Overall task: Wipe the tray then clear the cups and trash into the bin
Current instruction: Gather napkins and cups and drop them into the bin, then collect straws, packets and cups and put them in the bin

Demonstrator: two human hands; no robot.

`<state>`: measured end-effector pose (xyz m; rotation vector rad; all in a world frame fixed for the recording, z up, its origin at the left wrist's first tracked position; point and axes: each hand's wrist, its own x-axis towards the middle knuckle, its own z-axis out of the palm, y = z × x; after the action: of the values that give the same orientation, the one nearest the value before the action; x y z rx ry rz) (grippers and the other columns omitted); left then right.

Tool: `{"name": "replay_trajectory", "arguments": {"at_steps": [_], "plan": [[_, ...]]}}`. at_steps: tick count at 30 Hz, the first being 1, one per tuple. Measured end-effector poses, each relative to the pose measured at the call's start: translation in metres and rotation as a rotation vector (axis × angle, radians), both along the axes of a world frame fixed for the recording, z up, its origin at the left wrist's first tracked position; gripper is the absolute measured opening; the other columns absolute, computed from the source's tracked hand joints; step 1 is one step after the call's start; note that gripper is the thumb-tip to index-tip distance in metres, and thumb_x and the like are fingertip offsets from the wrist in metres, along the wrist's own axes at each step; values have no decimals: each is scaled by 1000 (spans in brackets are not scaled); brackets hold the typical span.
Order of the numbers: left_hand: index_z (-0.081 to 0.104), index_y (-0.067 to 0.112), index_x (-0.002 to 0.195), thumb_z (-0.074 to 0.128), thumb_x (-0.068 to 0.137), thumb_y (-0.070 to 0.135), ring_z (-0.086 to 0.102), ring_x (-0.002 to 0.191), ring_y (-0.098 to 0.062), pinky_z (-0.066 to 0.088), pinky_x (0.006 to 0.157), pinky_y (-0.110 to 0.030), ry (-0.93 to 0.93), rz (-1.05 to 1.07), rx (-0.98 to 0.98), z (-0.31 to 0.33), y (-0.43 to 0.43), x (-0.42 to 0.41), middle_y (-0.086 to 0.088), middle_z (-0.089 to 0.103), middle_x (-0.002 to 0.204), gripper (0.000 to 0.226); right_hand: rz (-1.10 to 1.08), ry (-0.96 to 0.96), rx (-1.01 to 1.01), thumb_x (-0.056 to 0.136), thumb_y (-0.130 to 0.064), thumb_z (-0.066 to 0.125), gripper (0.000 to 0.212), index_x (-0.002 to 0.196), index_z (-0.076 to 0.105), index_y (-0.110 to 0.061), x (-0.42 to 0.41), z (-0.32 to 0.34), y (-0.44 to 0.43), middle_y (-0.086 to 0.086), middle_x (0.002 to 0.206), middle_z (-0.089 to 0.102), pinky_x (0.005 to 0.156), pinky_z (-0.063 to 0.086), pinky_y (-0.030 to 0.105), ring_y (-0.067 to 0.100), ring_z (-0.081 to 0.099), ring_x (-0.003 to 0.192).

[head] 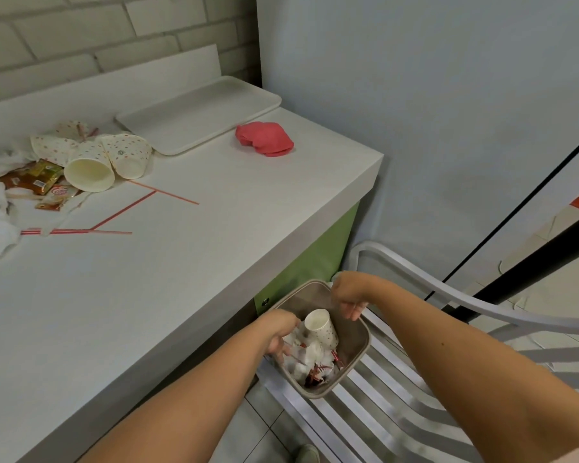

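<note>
Both hands over bin (365, 345), near right: left hand (279, 333) curled into the trash, grip unclear; right hand (347, 295) loosely curled, empty; cups (96, 163) far left on counter (214, 235), light, crushable, so grasp gently mid-wall.

Matt white laminate on the surface (181, 279); smooth, faintly sheened plastic for the tray (194, 118); soft, crumpled red cloth (264, 139); matt dotted paper cups (91, 165); glossy foil wrappers (37, 177); smooth grey plastic bin (356, 345); rough painted brick wall (64, 35); glossy white chair slats (415, 396).
</note>
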<state>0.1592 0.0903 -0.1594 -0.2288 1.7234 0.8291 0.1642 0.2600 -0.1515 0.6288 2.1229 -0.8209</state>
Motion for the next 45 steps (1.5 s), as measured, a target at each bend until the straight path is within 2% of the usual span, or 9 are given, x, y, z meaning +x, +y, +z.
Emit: {"name": "replay_trajectory", "arguments": {"at_steps": [2,4,6,8,12,18,28,38,45], "plan": [[28,5,144,31,101,15,57,110,-31,43,96,-47,107,-50,42,12,4,-3,-19,35,145,44,53,-70,-18,92,1,42,36,126,50,10,-7,10,-4,16,75,60,49,56,25,22,64,62],[41,-1,134,37,100,14,62,67,-16,54,67,-31,230,-63,65,18,5,-9,-17,56,110,38,150,-108,17,96,-9,42,38,130,46,6,-18,24,-11,15,79,61,46,52,22,18,62,55],[51,-5,116,39,98,10,55,39,-7,47,41,-20,371,-84,93,33,6,-12,-11,56,73,27,267,-119,72,99,-19,41,40,133,43,3,-30,44,-21,13,75,64,47,46,22,15,61,45],[55,0,100,40,96,8,48,30,-7,42,37,-19,499,-83,117,53,5,-16,-8,55,60,17,360,-125,110,98,-21,44,42,134,41,1,-41,70,-32,8,59,65,43,38,20,13,57,37],[62,7,87,45,91,9,51,46,-12,43,44,-18,817,-20,165,100,-12,-27,-11,67,75,17,562,-42,188,93,-22,55,32,121,58,-6,-59,125,-62,5,59,65,37,29,17,11,41,37],[63,5,91,49,90,11,53,77,-15,38,57,-14,1093,203,103,134,-82,-53,0,59,85,16,689,202,211,91,-14,54,18,103,62,-3,-84,168,-126,6,62,59,46,32,22,14,39,45],[61,7,98,51,90,12,53,87,-16,41,74,-24,1115,475,-175,135,-257,-71,-3,60,95,13,854,435,105,90,-19,56,14,100,63,-14,-123,160,-263,-2,72,59,51,42,20,12,54,60],[59,11,88,56,88,11,51,82,-16,38,67,-23,1100,684,-345,132,-416,-61,1,55,81,3,1052,511,16,89,-19,58,20,107,64,-13,-140,151,-414,0,83,59,55,43,20,12,52,66],[64,7,99,53,86,-1,51,92,-17,39,63,-18,1149,728,-433,133,-502,-62,0,54,90,19,1208,674,9,93,-22,54,28,120,59,-16,-140,132,-499,3,121,50,80,34,23,17,46,101]]}}
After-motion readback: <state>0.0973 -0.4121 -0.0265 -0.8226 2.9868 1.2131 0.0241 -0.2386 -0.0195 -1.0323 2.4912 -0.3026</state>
